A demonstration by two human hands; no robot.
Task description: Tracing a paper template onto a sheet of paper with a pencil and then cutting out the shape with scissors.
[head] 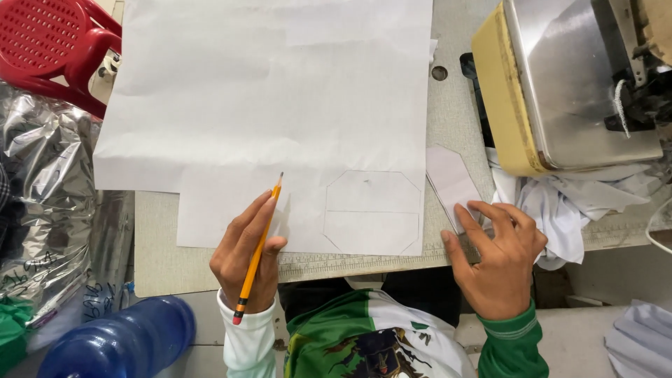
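Observation:
My left hand [245, 262] grips a yellow pencil [256, 255] with its tip up, resting on a large white paper sheet [280, 98] spread over the table. An octagon outline with a line across its middle [372, 211] is drawn near the sheet's lower right corner, to the right of the pencil tip. My right hand [497, 259] lies at the table's front edge, and its fingertips touch a small pale cut-out paper shape [451, 180] beside the sheet.
A sewing machine with a metal plate and yellowish base [560, 84] stands at the right, with crumpled white cloth [560, 203] below it. A red plastic stool [49, 42], silver foil wrap [42, 196] and a blue bottle [126, 343] are at the left.

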